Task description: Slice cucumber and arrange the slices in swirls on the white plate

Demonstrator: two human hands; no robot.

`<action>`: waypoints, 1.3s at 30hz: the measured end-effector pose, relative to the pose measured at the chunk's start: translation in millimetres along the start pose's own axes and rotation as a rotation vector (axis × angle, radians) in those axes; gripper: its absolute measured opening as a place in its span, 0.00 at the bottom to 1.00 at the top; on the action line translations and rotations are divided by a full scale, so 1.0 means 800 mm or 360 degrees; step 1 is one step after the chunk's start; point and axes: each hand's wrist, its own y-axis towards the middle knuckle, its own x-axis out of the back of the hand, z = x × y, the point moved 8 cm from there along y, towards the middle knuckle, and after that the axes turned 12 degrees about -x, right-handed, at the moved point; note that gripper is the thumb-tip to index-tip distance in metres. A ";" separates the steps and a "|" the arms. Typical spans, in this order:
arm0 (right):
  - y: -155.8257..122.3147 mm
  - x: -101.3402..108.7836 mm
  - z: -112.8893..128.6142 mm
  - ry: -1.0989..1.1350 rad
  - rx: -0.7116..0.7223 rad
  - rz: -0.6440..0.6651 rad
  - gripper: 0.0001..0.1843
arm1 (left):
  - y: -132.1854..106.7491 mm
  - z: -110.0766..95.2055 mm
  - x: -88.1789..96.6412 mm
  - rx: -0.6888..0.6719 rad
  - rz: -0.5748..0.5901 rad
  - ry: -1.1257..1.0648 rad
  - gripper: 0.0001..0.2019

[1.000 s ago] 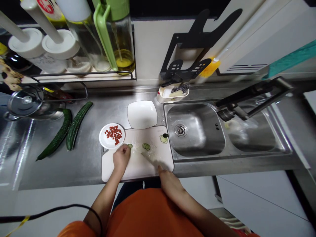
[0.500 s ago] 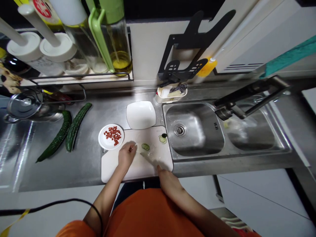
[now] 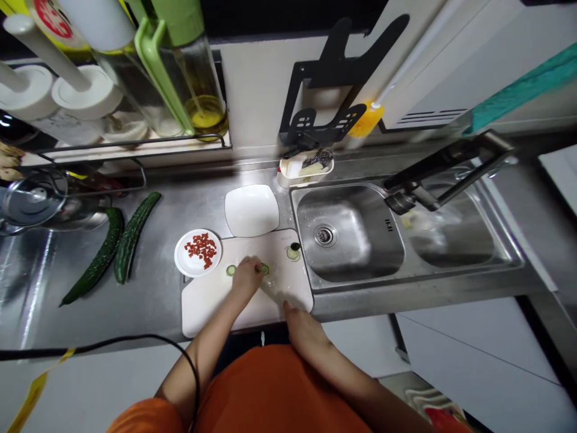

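My left hand (image 3: 247, 279) is closed at the middle of the white cutting board (image 3: 202, 310), its fingertips pinching the small group of thin cucumber slices (image 3: 264, 269). Left of that hand, a single cucumber slice (image 3: 231, 270) lies flat on the board. At the board's front right, my right hand (image 3: 301, 326) is wrapped around the handle of a knife (image 3: 273, 293). The blade is low over the board and points toward the left hand; whether it touches the board I cannot tell. More cucumber pieces (image 3: 293, 253) rest near the board's right edge.
Left of the board stands a white plate of diced red pieces (image 3: 182, 255); a square white plate (image 3: 251, 210) is behind it. Two whole cucumbers (image 3: 134, 234) lie farther left. A double steel sink (image 3: 356, 234) with a black faucet (image 3: 424, 174) is at right.
My left hand has moved right onto the group of cucumber slices. One slice now shows to its left on the board. My right hand stays with the knife; the view has shifted slightly.
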 end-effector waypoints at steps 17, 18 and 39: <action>-0.001 0.001 0.000 -0.0034 -0.0004 -0.0011 0.26 | 0.003 -0.012 -0.001 -0.0089 0.0119 0.0017 0.06; -0.001 0.000 0.000 -0.0033 -0.0003 -0.0008 0.26 | 0.003 -0.013 -0.001 -0.0099 0.0121 0.0017 0.06; 0.004 -0.002 -0.016 0.0017 0.0034 -0.0049 0.32 | -0.039 0.049 0.024 0.0024 -0.0186 -0.0431 0.05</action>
